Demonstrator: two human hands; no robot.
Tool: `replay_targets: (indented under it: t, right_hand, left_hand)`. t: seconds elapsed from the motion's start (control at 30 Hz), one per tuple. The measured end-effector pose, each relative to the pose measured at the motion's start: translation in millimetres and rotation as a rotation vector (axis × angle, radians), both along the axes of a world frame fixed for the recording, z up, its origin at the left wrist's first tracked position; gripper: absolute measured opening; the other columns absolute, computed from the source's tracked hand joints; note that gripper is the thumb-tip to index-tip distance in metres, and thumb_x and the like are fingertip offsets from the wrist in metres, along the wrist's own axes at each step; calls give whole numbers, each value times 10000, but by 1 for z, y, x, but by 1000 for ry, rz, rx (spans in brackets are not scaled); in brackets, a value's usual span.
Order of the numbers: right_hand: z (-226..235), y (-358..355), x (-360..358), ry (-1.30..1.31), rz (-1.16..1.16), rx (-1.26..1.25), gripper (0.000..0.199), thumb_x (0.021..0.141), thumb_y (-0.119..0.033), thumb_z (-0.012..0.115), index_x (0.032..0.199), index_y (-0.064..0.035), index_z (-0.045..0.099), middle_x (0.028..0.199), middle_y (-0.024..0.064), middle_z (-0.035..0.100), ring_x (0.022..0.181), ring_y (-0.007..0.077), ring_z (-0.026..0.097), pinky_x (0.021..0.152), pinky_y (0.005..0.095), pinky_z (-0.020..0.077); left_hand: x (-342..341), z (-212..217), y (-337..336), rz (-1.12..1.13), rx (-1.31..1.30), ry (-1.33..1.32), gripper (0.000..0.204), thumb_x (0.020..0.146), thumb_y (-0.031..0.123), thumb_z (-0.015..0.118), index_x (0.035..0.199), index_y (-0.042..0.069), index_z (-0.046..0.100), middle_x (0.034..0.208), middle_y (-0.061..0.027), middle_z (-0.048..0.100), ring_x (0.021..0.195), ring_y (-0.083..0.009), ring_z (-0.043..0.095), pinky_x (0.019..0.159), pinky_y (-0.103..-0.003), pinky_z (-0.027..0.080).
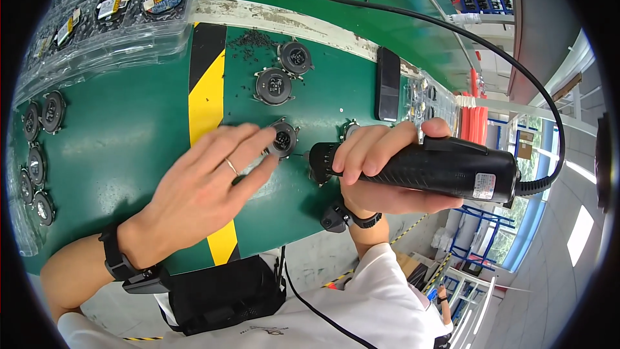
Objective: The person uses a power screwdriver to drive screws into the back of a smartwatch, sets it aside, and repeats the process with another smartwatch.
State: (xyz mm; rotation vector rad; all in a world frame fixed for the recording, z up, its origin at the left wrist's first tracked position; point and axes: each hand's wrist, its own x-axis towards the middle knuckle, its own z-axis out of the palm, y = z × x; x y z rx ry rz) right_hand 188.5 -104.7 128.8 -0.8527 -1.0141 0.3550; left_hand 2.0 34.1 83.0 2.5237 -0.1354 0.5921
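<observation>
My left hand [210,171], a ring on one finger, has its thumb and fingertips closed on the near-left edge of a round dark watch case [283,140] lying on the green bench top. My right hand [381,161] is wrapped round a black corded electric screwdriver [445,171]. Its bit end points left toward that case, seemingly just short of it. Partly hidden behind the screwdriver's front end and my right fingers are other watch parts [351,129]. Farther off lie two more watch cases [273,86], with a scatter of tiny black screws [250,42] beside them.
Stacked clear trays [123,45] of watch parts fill the far left. Several watch cases [53,112] lie at the left edge. Yellow-black tape [206,100] crosses the bench. A black phone [387,84] lies right of centre. The screwdriver's cable [516,64] arcs overhead.
</observation>
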Motion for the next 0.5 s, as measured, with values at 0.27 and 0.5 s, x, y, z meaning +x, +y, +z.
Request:
replay_targets:
  t: [0.27,0.5]
  right_hand:
    - [-5,-9,12,-48,-22,31,902,928,-830,355,1398,-61,397,696,73,527,421,193,525,374,339,480]
    - [-12,-12,20,-86,18,19,885,946,-806,356,1414,-56,387,689,67,506,419,191,508,376,349,478]
  left_hand:
    - [7,-4,-5,-52,38,120,401,807,88,710,1204,56,672,1466,-77,542,1314,-261,550,1127,-424,438]
    - [15,-13,-15,-72,72,88,372,822,87,684,1192,51,682,1395,-75,602,1319,-255,554,1110,-433,455]
